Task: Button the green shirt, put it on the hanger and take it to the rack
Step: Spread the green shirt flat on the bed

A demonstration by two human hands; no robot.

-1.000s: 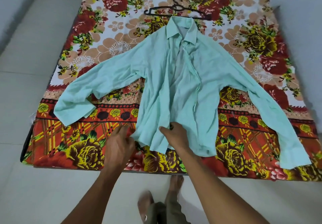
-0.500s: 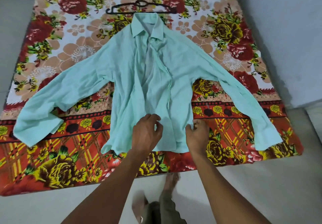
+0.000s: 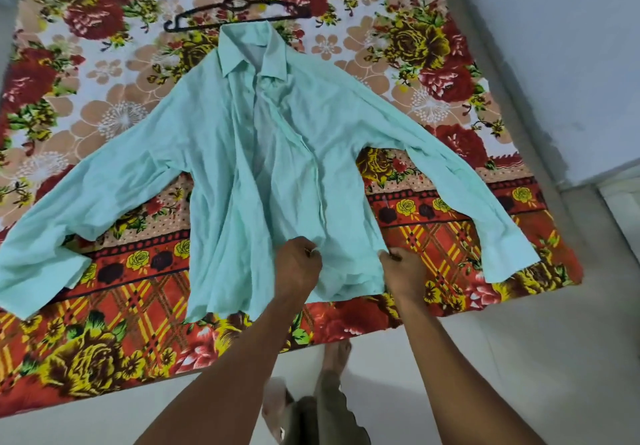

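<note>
Both hands now pinch green shirt (image 3: 277,167) hem.

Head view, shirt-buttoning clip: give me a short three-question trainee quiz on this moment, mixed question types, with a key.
1. True or false: the black hanger is already inside the green shirt.
2. Multiple choice: where do the left hand and right hand grip the shirt? A) collar B) cuffs C) near the bottom hem D) shoulders
3. Fill in: the shirt lies spread on a floral ____.

Key
1. False: the hanger lies on the mattress just beyond the collar.
2. C: the left hand pinches the front edge low down, the right grips the side edge near the hem.
3. mattress
</note>
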